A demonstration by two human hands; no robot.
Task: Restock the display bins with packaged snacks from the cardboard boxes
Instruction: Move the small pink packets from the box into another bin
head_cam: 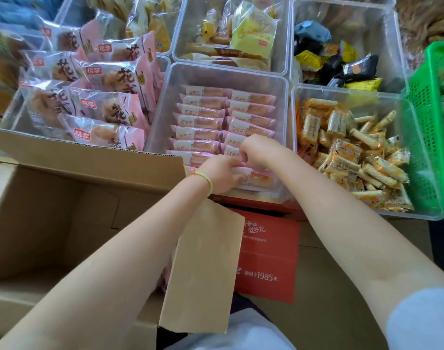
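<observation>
A clear plastic bin (165, 97) in the middle holds two neat rows of pink-wrapped cake packets (203, 120). Both my hands are at its near end. My left hand (221, 175), with a thin band on the wrist, curls its fingers on a pink packet (258, 179) at the front of the right row. My right hand (253, 150) pinches the top edge of a packet just behind it. An open brown cardboard box (64, 198) sits at the left, its inside mostly hidden. A red carton (269, 258) lies under my arms.
A bin of large pink bread bags (102, 107) stands at the left. To the right is a bin of orange-and-white snack sticks (349, 152), then a green mesh basket (433, 137). Behind are bins of yellow cakes (251, 39) and of black and yellow packets (342, 64).
</observation>
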